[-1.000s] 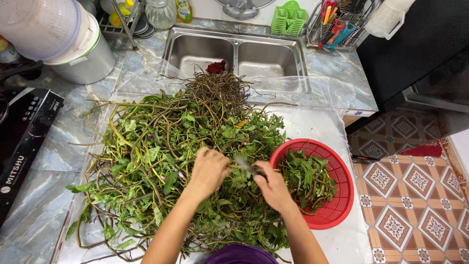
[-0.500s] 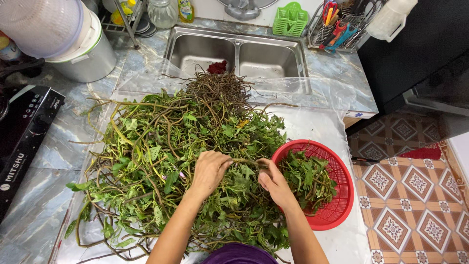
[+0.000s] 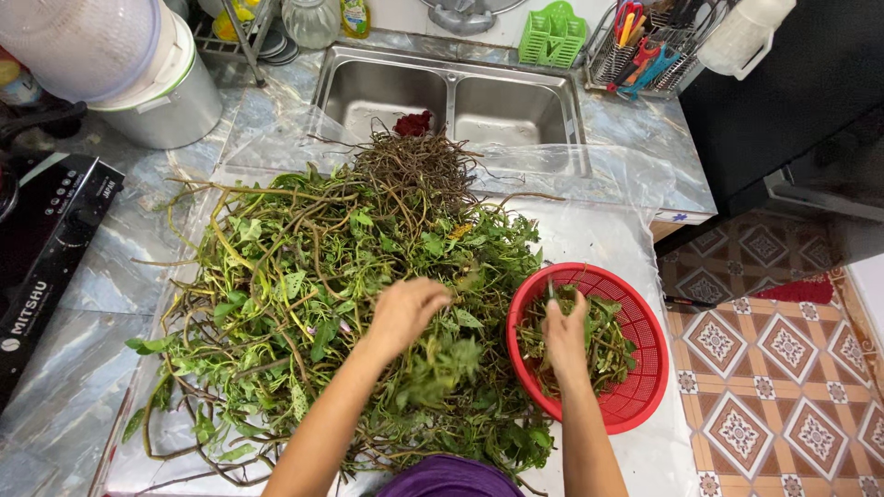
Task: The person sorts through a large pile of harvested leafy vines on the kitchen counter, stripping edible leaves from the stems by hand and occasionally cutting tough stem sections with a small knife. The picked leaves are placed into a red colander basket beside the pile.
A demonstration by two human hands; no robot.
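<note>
1. I'm standing in a home kitchen: straight ahead at 12 o'clock a steel double sink (image 3: 448, 97) is set into my marble-patterned desk (image 3: 110, 276).
2. At 1 o'clock a wire rack of utensils (image 3: 649, 46) and a green holder (image 3: 551, 37) stand behind the sink.
3. At 9 o'clock sits a black induction cooker (image 3: 41, 267); at 10 o'clock, a white lidded pot (image 3: 138, 74).
4. At 3 o'clock the floor has patterned tiles (image 3: 773, 368).
</note>
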